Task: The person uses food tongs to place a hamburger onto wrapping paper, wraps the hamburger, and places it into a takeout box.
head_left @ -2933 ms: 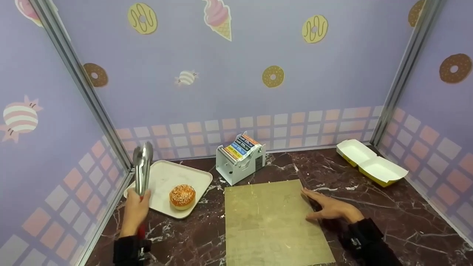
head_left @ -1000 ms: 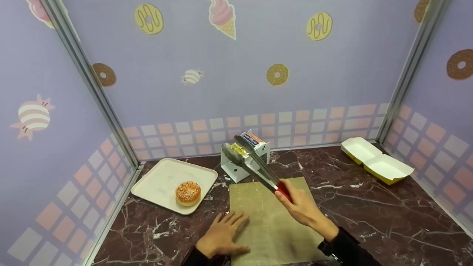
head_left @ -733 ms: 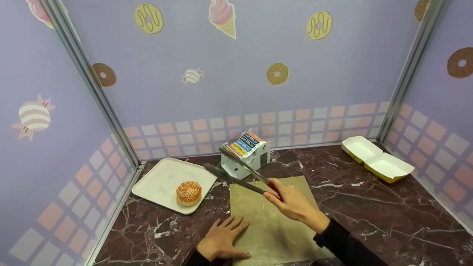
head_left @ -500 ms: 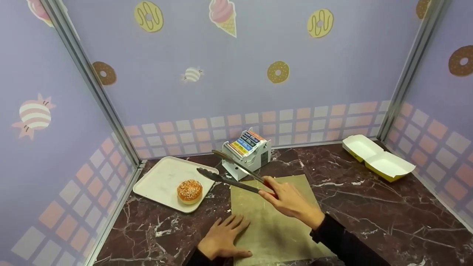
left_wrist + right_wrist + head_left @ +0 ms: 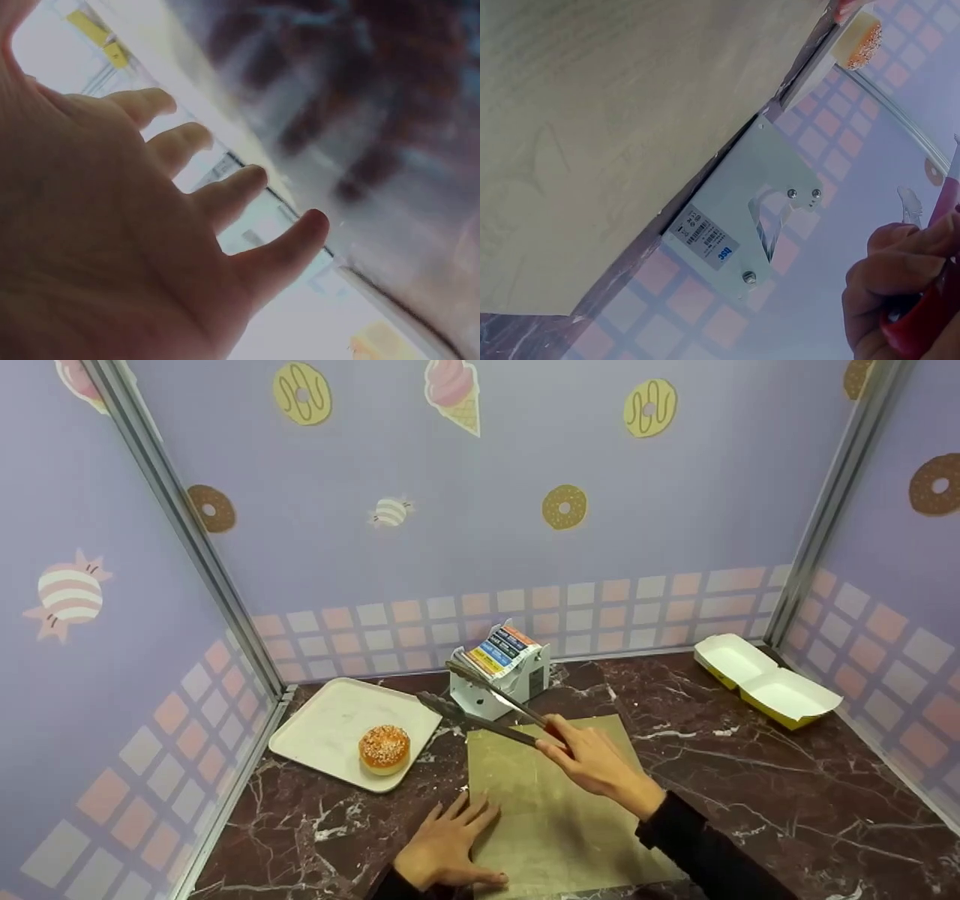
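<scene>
My right hand (image 5: 600, 769) grips a pair of metal tongs (image 5: 517, 706) by the red handles (image 5: 922, 322). The arms of the tongs are spread apart and point left, one tip overlapping the label dispenser (image 5: 538, 671) in the head view and the other just right of the tray (image 5: 315, 727). A round bun (image 5: 384, 748) with a seeded, browned top sits at the tray's right side. My left hand (image 5: 450, 847), fingers spread, lies at the left edge of a tan sheet (image 5: 570, 832); it holds nothing.
Beyond the sheet the dispenser, with several coloured label rolls, stands near the back wall. An unfolded yellow-and-white takeaway box (image 5: 787, 694) lies at the back right of the dark marbled counter (image 5: 750, 765). Printed walls (image 5: 480, 547) enclose the counter on three sides.
The tongs passed from my left hand to my right, and their arms have since spread and shifted left. My left hand moved from beside the tray to the sheet's left edge.
</scene>
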`<state>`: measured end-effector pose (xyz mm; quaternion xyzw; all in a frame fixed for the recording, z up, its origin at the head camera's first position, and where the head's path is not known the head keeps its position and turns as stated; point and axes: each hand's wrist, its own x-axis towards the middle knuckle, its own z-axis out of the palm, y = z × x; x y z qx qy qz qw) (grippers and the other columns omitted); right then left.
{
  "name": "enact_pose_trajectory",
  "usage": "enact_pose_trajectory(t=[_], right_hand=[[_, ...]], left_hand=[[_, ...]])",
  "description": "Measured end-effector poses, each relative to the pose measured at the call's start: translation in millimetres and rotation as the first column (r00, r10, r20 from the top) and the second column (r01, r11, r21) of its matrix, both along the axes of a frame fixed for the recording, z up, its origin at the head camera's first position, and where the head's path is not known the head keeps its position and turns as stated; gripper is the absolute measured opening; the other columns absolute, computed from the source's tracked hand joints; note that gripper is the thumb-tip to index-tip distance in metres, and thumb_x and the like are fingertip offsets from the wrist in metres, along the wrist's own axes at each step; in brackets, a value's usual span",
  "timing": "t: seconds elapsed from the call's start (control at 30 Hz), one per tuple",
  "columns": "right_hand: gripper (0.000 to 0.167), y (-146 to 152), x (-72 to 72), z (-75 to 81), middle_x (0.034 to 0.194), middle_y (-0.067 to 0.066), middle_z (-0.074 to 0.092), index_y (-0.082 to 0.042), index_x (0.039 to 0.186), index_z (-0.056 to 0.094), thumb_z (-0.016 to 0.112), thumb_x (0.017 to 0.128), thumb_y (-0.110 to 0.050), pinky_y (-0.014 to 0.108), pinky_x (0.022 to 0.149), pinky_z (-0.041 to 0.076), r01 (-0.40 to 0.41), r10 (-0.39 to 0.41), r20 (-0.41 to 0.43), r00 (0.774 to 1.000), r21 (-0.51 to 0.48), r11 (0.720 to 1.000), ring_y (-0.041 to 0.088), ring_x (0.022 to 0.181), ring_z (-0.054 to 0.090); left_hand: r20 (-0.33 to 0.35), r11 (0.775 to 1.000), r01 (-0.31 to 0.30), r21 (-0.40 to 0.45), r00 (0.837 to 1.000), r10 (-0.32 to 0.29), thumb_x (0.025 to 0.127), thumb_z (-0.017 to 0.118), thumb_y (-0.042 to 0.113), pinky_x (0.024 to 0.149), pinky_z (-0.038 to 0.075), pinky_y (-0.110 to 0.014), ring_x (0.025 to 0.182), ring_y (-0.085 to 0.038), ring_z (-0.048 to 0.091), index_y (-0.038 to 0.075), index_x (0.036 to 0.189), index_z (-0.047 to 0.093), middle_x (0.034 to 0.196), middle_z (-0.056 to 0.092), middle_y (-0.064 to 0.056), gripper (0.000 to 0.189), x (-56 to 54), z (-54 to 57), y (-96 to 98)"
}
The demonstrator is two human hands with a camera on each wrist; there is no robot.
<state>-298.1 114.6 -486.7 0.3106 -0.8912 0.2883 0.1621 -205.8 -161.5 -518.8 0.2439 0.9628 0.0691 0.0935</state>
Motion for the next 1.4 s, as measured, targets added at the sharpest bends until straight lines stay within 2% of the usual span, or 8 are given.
enact_pose_trajectory(t=[0.17, 0.27, 0.5, 0.63, 0.8, 1.0, 1.27, 1.4], right_hand=[[0.033, -12, -4.8, 7.5, 0.085, -0.003, 0.068, -0.018, 0.125, 0.060, 0.056, 0.106, -0.044, 0.028, 0.058, 0.046, -0.019, 0.019, -0.001, 1.000, 0.039, 0.999, 0.010, 0.064, 0.054], [0.037, -23, -8.5, 11.8, 0.094, 0.002, 0.075, -0.016, 0.128, 0.061, 0.052, 0.107, -0.045, 0.030, 0.059, 0.047, -0.047, 0.048, -0.009, 0.999, 0.094, 0.994, 0.013, 0.063, 0.056], [0.043, -53, -18.6, 15.3, 0.075, 0.000, 0.068, -0.018, 0.122, 0.063, 0.049, 0.105, -0.055, 0.026, 0.048, 0.033, -0.051, 0.064, -0.041, 0.997, 0.255, 0.966, 0.010, 0.053, 0.043], [0.054, -69, -22.3, 14.1, 0.082, 0.003, 0.073, -0.019, 0.130, 0.066, 0.050, 0.102, -0.062, 0.030, 0.051, 0.040, -0.063, 0.077, -0.030, 0.997, 0.323, 0.944, 0.015, 0.057, 0.052], [0.060, -86, -26.2, 10.3, 0.073, 0.006, 0.070, -0.022, 0.138, 0.066, 0.053, 0.099, -0.065, 0.034, 0.050, 0.043, -0.058, 0.091, -0.070, 0.993, 0.385, 0.921, 0.020, 0.055, 0.056], [0.065, -101, -28.9, 6.0, 0.065, 0.003, 0.060, -0.024, 0.142, 0.061, 0.059, 0.094, -0.067, 0.031, 0.048, 0.033, -0.006, 0.047, -0.084, 0.995, 0.439, 0.899, 0.016, 0.053, 0.041], [0.067, -120, -29.7, 3.0, 0.065, 0.000, 0.054, -0.025, 0.143, 0.059, 0.059, 0.093, -0.070, 0.036, 0.052, 0.044, 0.050, -0.012, -0.079, 0.997, 0.500, 0.864, 0.019, 0.056, 0.044], [0.066, -128, -31.0, 1.5, 0.069, 0.002, 0.062, -0.024, 0.143, 0.060, 0.059, 0.094, -0.069, 0.040, 0.059, 0.054, 0.072, -0.045, -0.064, 0.997, 0.538, 0.840, 0.023, 0.060, 0.054]], left_hand=[[0.013, 1.000, 0.019, -0.015, 1.000, -0.019, 0.078, 0.070, 0.076, 0.119, 0.032, -0.066, 0.155, -0.036, 0.032, 0.029, 0.163, 0.034, 0.167, 0.038, -0.003, 0.103, 8.4, 0.0, -7.6], [0.011, 0.999, 0.028, -0.032, 1.000, -0.028, 0.078, 0.069, 0.076, 0.119, 0.034, -0.066, 0.155, -0.033, 0.032, 0.031, 0.162, 0.036, 0.167, 0.038, -0.001, 0.100, 8.7, -2.2, -9.8], [0.065, 0.999, 0.040, -0.030, 0.997, -0.038, 0.082, 0.068, 0.073, 0.119, 0.032, -0.067, 0.157, -0.033, 0.028, 0.032, 0.162, 0.035, 0.169, 0.033, -0.001, 0.096, 3.2, -2.8, -7.3], [0.059, 0.998, 0.045, -0.046, 0.997, -0.042, 0.082, 0.067, 0.074, 0.119, 0.033, -0.066, 0.157, -0.033, 0.028, 0.032, 0.161, 0.037, 0.169, 0.034, -0.001, 0.095, 3.4, -2.8, -4.9], [0.057, 0.997, 0.043, -0.061, 0.998, -0.040, 0.082, 0.066, 0.075, 0.119, 0.033, -0.066, 0.157, -0.032, 0.027, 0.033, 0.163, 0.034, 0.170, 0.031, -0.001, 0.097, 3.8, -1.7, -3.4], [0.062, 0.997, 0.038, -0.063, 0.997, -0.034, 0.081, 0.067, 0.076, 0.119, 0.033, -0.066, 0.157, -0.032, 0.027, 0.034, 0.163, 0.031, 0.170, 0.030, 0.001, 0.099, 3.7, -2.4, -5.4], [0.039, 0.998, 0.026, -0.062, 0.999, -0.024, 0.080, 0.066, 0.076, 0.119, 0.033, -0.065, 0.157, -0.032, 0.029, 0.032, 0.162, 0.036, 0.169, 0.034, 0.001, 0.098, 7.3, -3.2, -8.2], [0.015, 0.997, 0.029, -0.067, 0.999, -0.029, 0.080, 0.066, 0.077, 0.119, 0.035, -0.064, 0.156, -0.032, 0.031, 0.031, 0.161, 0.039, 0.168, 0.037, 0.001, 0.097, 10.2, -3.1, -8.3]])
